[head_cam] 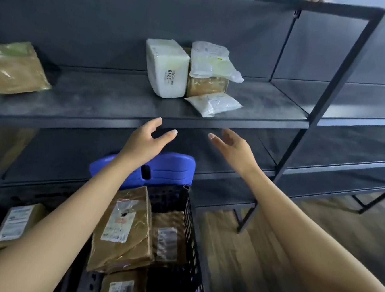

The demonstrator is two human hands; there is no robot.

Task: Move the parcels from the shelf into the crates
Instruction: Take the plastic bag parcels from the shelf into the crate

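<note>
Our left hand [148,139] and right hand [231,147] hover just below the front edge of the shelf [97,105]. Both are empty, fingers loosely spread, palms turned toward each other with a gap between them.

At twelve o'clock from the hands stands a cluster of parcels. A white wrapped block [166,69] stands upright. Touching its three o'clock side is a brown box [206,85] with a crinkled clear bag [213,64] lying on top. A flat white pouch [213,104] lies in front of the box, near the shelf edge. Far off at nine o'clock lies a brown bagged parcel [15,68]. At six o'clock, under our forearms, the black crate [191,227] already holds several taped brown parcels [123,230].

We judge the pouch light, soft and slick in its film, so it should be pinched across its middle or scooped from beneath. The white block looks stiff and bulkier, best taken with both palms on opposite sides. The clear bag may slide off if the box is lifted first.
</note>
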